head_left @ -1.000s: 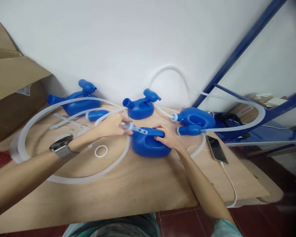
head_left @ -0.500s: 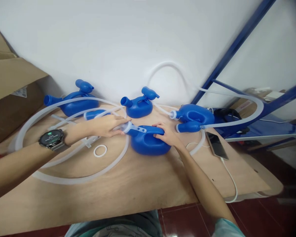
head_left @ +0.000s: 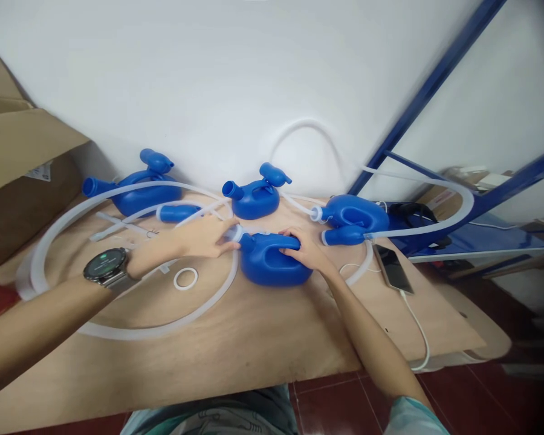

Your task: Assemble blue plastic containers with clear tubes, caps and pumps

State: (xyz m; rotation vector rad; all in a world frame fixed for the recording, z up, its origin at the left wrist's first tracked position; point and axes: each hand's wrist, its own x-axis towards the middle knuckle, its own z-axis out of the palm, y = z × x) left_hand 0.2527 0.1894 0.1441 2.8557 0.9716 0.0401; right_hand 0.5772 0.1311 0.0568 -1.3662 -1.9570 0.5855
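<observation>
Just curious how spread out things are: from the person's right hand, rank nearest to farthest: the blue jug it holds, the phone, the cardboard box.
1. Blue jug: under the right hand, gripped by its handle.
2. Phone: to its right, flat on the table.
3. Cardboard box: far off at the left.

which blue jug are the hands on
The front jug: left hand at its spout, right hand on its handle. The other three lie untouched behind.

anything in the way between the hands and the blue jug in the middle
Nothing visible does. The left hand pinches the white fitting at the neck of the blue jug, and the right hand grips its handle; both touch it directly.
</observation>
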